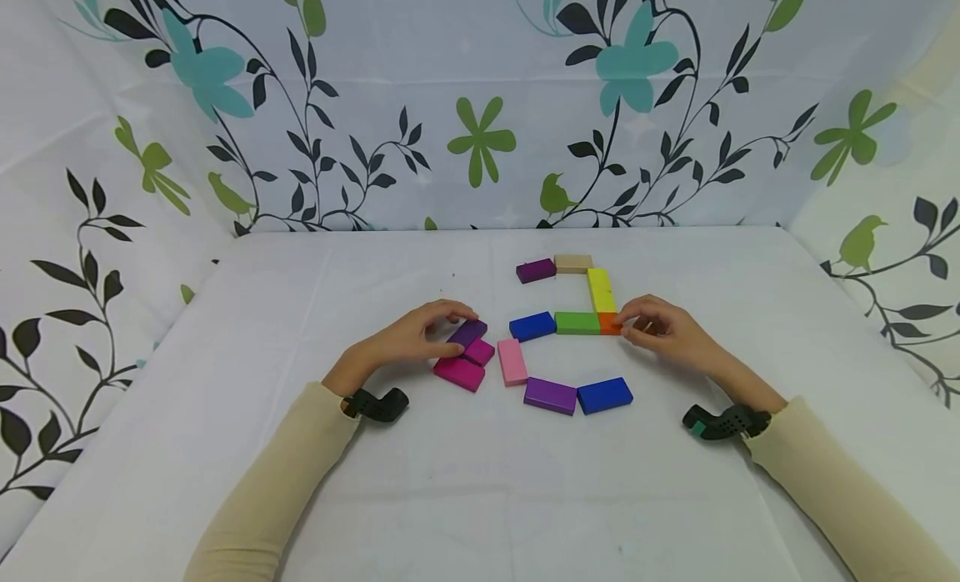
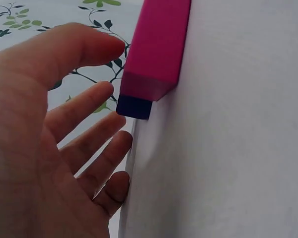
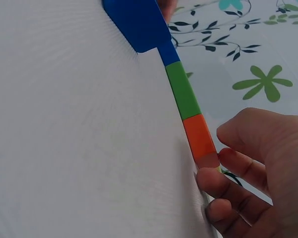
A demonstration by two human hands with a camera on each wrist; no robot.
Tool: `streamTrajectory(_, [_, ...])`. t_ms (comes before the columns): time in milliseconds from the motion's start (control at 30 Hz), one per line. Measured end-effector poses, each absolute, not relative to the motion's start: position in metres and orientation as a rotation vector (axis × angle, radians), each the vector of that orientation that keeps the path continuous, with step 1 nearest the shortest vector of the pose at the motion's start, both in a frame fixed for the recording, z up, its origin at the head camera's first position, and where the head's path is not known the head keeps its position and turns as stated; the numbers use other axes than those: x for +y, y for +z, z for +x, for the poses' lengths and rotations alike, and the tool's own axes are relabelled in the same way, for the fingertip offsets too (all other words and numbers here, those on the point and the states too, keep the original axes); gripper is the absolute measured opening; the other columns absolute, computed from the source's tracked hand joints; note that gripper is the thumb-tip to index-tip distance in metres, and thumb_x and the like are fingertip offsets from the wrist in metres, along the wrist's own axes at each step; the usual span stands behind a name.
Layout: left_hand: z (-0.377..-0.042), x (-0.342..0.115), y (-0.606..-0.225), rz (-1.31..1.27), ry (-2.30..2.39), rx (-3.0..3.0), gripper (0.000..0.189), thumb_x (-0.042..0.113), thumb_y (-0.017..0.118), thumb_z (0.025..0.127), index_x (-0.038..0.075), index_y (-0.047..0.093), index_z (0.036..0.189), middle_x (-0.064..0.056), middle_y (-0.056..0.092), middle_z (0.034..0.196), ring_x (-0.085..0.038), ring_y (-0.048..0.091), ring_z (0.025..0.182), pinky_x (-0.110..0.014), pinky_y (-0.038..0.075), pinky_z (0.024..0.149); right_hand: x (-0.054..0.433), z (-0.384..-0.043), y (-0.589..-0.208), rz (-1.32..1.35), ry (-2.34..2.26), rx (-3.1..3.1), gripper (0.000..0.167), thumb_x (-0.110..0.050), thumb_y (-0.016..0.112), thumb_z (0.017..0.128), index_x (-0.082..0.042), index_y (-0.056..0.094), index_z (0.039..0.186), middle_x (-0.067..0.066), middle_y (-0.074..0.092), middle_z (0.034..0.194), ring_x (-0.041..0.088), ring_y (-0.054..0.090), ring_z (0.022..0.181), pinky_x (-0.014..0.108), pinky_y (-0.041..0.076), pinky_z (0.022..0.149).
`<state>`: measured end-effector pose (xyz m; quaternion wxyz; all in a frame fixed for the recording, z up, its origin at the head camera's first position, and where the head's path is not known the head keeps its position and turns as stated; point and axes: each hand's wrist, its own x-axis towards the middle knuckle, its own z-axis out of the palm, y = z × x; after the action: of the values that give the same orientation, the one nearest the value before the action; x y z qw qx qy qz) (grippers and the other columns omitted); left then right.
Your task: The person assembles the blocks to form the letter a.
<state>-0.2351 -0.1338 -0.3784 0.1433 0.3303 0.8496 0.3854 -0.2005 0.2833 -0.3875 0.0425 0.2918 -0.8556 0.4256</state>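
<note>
Head: left of the green oblong block [image 1: 577,323], the left hand [image 1: 412,336] spans a purple oblong block [image 1: 471,332]. Left wrist: its fingers spread loosely. Right wrist: beside the green oblong block, the right hand's [image 3: 290,158] relaxed fingers touch an orange oblong block [image 3: 200,135].

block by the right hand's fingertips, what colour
The block is orange, clearest in the right wrist view.

On a white-covered table [image 1: 390,507] lie a winding line of colored blocks [image 1: 577,323] and, just to its left, a small cluster of purple and magenta blocks [image 1: 460,374].
</note>
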Motion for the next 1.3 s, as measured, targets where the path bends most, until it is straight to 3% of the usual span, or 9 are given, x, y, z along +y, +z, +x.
streamTrajectory(567, [-0.2355,-0.1361,-0.3761,1.016,1.051,2.350,0.057,0.012,0.055,0.086,0.011,0.047,0.143,-0.009,0.043,0.145,-0.028,0.031,0.135,-0.052,0.033,0.109,0.2836,-0.1988,-0.3881,0.779,1.256,-2.706,0.024,0.000,0.066,0.090,-0.002,0.070,0.113,0.013,0.057,0.117,0.010,0.050,0.081,0.017,0.045,0.069])
streamTrajectory(1033, [-0.2366,-0.1380,-0.3796,0.976,1.059,2.480,0.049,0.020,0.063,0.092,0.007,0.052,0.138,-0.012,0.051,0.137,-0.029,0.041,0.131,-0.050,0.036,0.109,0.2838,-0.1996,-0.3904,0.782,1.305,-2.705,0.024,0.001,0.065,0.090,-0.001,0.069,0.114,0.014,0.055,0.119,0.011,0.051,0.081,0.016,0.044,0.070])
streamTrajectory(1300, [-0.2362,-0.1393,-0.3782,0.905,1.045,2.487,0.056,0.025,0.071,0.088,0.011,0.052,0.138,-0.008,0.051,0.136,-0.026,0.040,0.130,-0.049,0.036,0.109,0.2838,-0.2009,-0.3911,0.790,1.291,-2.705,0.024,0.001,0.065,0.090,-0.001,0.069,0.114,0.014,0.056,0.119,0.011,0.051,0.082,0.017,0.045,0.070])
